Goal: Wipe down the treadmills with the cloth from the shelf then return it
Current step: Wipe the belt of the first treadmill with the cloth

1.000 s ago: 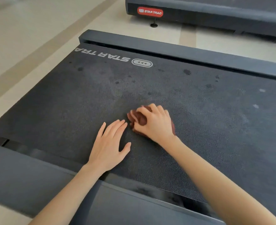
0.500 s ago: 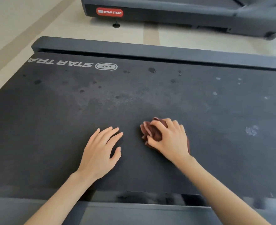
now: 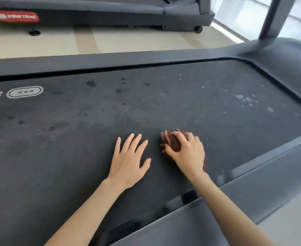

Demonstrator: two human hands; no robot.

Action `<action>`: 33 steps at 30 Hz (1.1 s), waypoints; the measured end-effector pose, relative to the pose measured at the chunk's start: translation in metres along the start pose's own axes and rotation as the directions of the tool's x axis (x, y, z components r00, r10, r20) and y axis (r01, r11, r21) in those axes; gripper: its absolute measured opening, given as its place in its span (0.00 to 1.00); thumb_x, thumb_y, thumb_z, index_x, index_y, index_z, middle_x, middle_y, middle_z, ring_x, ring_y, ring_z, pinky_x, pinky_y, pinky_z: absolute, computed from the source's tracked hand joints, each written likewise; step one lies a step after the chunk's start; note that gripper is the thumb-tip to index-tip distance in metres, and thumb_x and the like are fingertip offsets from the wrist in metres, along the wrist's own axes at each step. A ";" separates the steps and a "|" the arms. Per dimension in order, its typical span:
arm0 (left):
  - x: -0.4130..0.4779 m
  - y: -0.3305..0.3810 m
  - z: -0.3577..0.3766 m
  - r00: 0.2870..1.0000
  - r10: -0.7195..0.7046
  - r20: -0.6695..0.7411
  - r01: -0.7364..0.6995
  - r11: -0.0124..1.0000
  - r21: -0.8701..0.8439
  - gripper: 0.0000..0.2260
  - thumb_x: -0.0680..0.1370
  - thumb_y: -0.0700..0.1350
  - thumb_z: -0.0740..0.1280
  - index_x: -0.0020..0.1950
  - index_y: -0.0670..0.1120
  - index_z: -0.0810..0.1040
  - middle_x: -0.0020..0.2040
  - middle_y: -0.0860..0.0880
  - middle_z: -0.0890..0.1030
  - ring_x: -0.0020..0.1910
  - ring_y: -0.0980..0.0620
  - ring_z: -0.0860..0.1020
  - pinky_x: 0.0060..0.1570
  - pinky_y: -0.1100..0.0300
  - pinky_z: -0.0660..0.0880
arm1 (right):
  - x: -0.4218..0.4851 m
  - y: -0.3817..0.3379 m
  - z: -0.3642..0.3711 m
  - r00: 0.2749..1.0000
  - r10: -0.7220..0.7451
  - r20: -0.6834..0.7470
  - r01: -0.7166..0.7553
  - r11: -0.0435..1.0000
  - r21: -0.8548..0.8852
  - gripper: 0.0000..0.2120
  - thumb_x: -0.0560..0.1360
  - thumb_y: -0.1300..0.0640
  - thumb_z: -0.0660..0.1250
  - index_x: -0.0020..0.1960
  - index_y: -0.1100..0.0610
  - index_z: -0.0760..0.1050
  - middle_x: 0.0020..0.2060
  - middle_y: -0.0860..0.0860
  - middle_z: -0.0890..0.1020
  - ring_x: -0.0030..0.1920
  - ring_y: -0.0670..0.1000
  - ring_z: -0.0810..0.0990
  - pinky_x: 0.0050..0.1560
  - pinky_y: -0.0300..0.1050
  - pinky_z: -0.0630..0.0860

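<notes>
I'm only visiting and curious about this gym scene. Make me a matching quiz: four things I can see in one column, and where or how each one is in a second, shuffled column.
Column one:
1. left hand
2. right hand
3. cloth
4. red badge

Column two:
a. dark reddish-brown, bunched up on the belt
b. on the far treadmill, top left of the view
c. flat on the belt, fingers spread, holding nothing
d. fingers curled over the cloth

Pairs: 1-c, 2-d, 3-a, 4-b
</notes>
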State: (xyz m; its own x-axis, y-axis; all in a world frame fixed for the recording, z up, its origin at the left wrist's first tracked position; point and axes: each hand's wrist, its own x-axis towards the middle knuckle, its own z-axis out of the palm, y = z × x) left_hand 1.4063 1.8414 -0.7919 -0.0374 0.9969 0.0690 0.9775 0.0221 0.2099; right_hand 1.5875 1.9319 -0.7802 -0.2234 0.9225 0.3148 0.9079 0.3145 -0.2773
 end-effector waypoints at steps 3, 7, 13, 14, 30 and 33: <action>-0.002 0.004 0.001 0.999 0.032 0.000 -0.032 0.998 0.046 0.29 0.77 0.60 0.53 0.74 0.47 0.64 0.75 0.45 0.61 0.75 0.44 0.56 0.72 0.39 0.52 | -0.048 0.019 -0.017 0.969 -0.243 0.048 0.241 0.969 0.048 0.22 0.66 0.37 0.64 0.58 0.42 0.73 0.51 0.47 0.78 0.47 0.54 0.75 0.44 0.47 0.72; -0.004 0.001 0.000 0.999 0.045 0.002 -0.045 0.998 0.041 0.29 0.78 0.61 0.50 0.76 0.48 0.60 0.77 0.45 0.58 0.76 0.45 0.52 0.72 0.40 0.48 | -0.026 0.076 -0.036 1.000 -0.024 0.018 0.025 0.996 -0.087 0.21 0.66 0.40 0.68 0.58 0.45 0.77 0.51 0.49 0.79 0.51 0.57 0.76 0.47 0.49 0.71; -0.004 0.001 0.004 0.998 0.056 -0.006 -0.056 0.996 0.065 0.30 0.78 0.60 0.51 0.77 0.47 0.56 0.77 0.44 0.54 0.76 0.44 0.49 0.72 0.40 0.45 | -0.003 0.057 -0.034 0.903 0.427 -0.040 -0.429 0.899 -0.091 0.23 0.71 0.38 0.67 0.62 0.47 0.73 0.58 0.58 0.75 0.55 0.63 0.72 0.55 0.53 0.69; -0.004 0.001 0.004 0.998 0.063 -0.013 -0.062 0.996 0.063 0.30 0.78 0.60 0.52 0.76 0.47 0.57 0.77 0.44 0.56 0.76 0.43 0.50 0.72 0.39 0.46 | -0.019 0.043 -0.032 0.937 0.349 -0.033 -0.350 0.932 -0.097 0.24 0.70 0.37 0.67 0.62 0.47 0.73 0.56 0.57 0.75 0.53 0.62 0.73 0.53 0.52 0.70; -0.006 0.000 0.005 0.996 0.083 -0.021 -0.081 0.995 0.062 0.29 0.78 0.59 0.56 0.74 0.44 0.64 0.75 0.40 0.62 0.75 0.40 0.57 0.71 0.37 0.51 | -0.001 0.026 -0.024 0.918 0.397 0.008 -0.387 0.900 -0.200 0.26 0.73 0.37 0.62 0.65 0.52 0.68 0.58 0.59 0.72 0.58 0.63 0.71 0.58 0.55 0.69; -0.006 -0.001 0.004 0.995 0.093 -0.041 -0.092 0.995 0.037 0.31 0.74 0.59 0.52 0.71 0.42 0.69 0.72 0.39 0.66 0.73 0.39 0.62 0.69 0.36 0.56 | -0.027 0.003 -0.011 0.996 -0.045 0.075 0.056 0.988 -0.143 0.26 0.68 0.36 0.63 0.62 0.48 0.73 0.52 0.55 0.76 0.51 0.60 0.74 0.49 0.53 0.73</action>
State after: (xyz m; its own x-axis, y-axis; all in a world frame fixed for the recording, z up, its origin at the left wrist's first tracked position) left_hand 1.4060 1.8356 -0.7960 0.0455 0.9907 0.1279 0.9838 -0.0666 0.1664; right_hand 1.6006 1.9053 -0.7800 -0.2903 0.9214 0.2586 0.9354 0.3302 -0.1264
